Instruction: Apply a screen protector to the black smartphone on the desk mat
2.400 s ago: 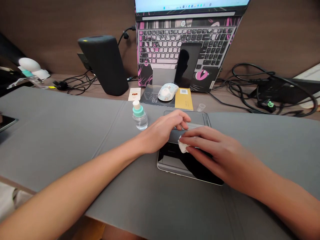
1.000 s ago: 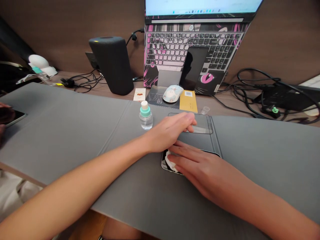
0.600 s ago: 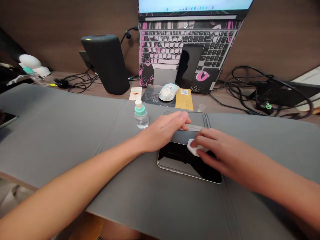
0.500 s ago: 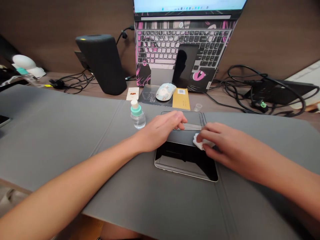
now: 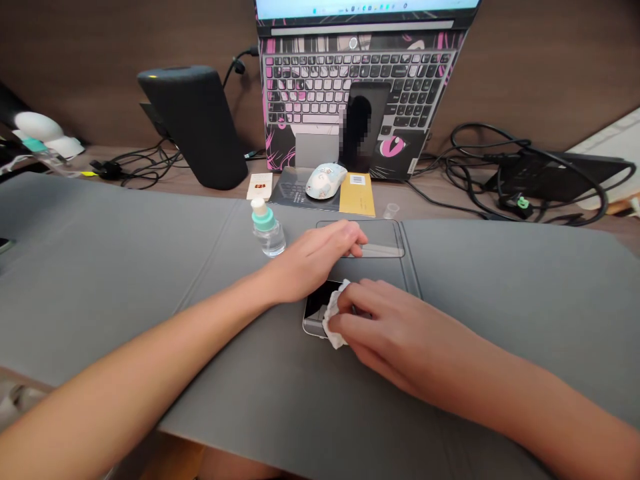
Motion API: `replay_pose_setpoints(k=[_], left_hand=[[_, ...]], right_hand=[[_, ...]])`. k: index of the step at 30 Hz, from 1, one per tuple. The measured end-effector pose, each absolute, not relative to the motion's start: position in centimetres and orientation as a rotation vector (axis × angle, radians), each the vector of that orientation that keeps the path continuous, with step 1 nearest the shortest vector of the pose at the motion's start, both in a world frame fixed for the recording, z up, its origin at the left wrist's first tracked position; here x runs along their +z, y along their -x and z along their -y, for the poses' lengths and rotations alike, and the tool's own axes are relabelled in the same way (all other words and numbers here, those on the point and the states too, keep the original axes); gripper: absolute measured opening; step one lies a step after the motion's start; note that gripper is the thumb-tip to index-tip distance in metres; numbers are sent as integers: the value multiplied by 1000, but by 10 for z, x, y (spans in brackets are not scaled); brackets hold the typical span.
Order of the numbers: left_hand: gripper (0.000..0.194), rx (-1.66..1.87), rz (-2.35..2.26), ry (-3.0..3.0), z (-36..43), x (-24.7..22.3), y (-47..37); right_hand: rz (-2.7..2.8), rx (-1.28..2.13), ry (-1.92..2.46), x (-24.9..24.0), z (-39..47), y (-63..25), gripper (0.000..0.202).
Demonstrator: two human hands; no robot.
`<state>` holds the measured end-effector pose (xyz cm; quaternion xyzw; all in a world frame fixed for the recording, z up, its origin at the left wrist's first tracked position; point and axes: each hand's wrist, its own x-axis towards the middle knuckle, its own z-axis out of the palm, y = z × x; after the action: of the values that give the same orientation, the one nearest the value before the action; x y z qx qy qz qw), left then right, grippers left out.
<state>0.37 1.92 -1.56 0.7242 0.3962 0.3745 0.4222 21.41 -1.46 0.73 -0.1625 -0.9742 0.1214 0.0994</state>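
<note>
A black-screened phone [image 5: 315, 328] with a silver edge lies sideways on the grey desk mat, mostly hidden under my right hand. My right hand [image 5: 380, 320] pinches a crumpled white wipe [image 5: 334, 319] and presses it against the phone near its left end. My left hand [image 5: 320, 257] rests at the phone's far left corner, fingers loosely curled together with nothing visible in them. Its fingertips lie over the left part of a clear, dark-rimmed screen protector [image 5: 383, 239]. Left of this hand stands a clear bottle [image 5: 270, 237] with a teal collar and pale cap.
Behind the mat [image 5: 125, 267] stands a propped-up laptop [image 5: 320, 87] with a dark phone [image 5: 364, 130] leaning on it. A mouse [image 5: 326, 181], a yellow envelope [image 5: 357, 195] and a small clear cap [image 5: 391, 211] lie before it. A black speaker [image 5: 197, 127] and tangled cables [image 5: 465, 167] flank it.
My right hand has moved left and nearer with the wipe, from the phone's far right corner to its left end. My left hand has hardly moved. The view has shifted slightly.
</note>
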Motion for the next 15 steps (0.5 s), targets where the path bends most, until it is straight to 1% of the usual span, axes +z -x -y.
replay_pose_setpoints(k=[2, 4, 7, 10, 13, 15], left_hand=[[47, 936, -988, -1828, -19, -15, -4], [45, 923, -976, -1851, -18, -14, -4], [40, 873, -988, -1892, -15, -12, -5], [30, 819, -1034, -1921, -12, -9, -6], [19, 805, -1071, -1973, -11, -9, -6], [19, 820, -1076, -2025, -10, -10, -6]], right_hand=[[2943, 435, 511, 10, 10, -223, 16], [2990, 446, 594, 13, -2, -237, 16], [3006, 291, 795, 18, -22, -256, 18], [2934, 136, 904, 19, -32, -263, 17], [2810, 118, 898, 19, -30, -258, 18], [2713, 165, 905, 20, -26, -252, 18]])
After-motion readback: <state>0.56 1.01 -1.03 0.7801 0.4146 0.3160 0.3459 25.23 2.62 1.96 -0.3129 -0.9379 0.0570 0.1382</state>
